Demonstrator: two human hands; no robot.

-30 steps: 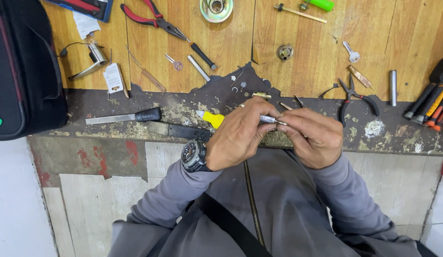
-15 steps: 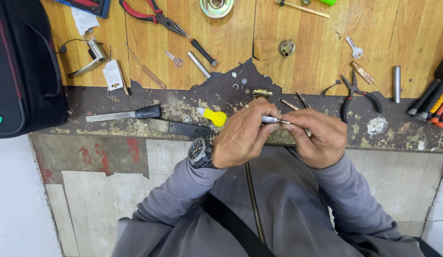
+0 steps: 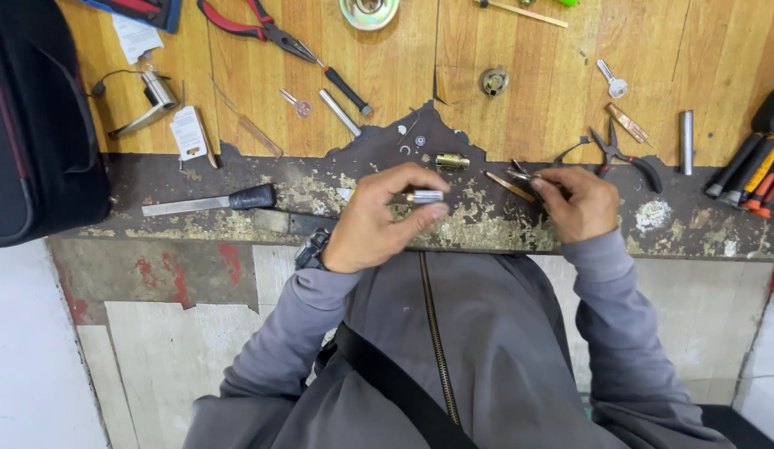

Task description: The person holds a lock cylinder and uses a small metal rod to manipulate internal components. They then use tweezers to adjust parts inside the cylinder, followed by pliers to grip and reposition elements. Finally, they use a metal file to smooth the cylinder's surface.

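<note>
- The left hand (image 3: pixel 379 220), near the middle of the frame, is curled nearly closed, with thumb and fingertips pinching a small silver lock cylinder (image 3: pixel 423 197) that pokes out to the right, just above the bench edge.
- The right hand (image 3: pixel 576 204), right of centre, is folded loosely around a thin metal tool (image 3: pixel 520 176) whose tip points to the upper left; how tightly it grips I cannot tell.
- The two hands are apart, and a small brass cylinder (image 3: pixel 452 160) lies on the bench between and above them.
- For such a small part, a firm pinch low over the bench seems wise, so anything dropped lands on the top rather than the floor.
- The workbench (image 3: pixel 520 91) is orange wood with a dark, flaking front strip.
- On it lie red-handled pliers (image 3: pixel 258 25) at upper left, a file with a black handle (image 3: pixel 208 202) at left, black-handled pliers (image 3: pixel 624 154) and a row of screwdrivers (image 3: pixel 749 170) at the right edge.
- A black bag (image 3: pixel 34 125) fills the left edge, and below the bench is a worn, patchy wall.
</note>
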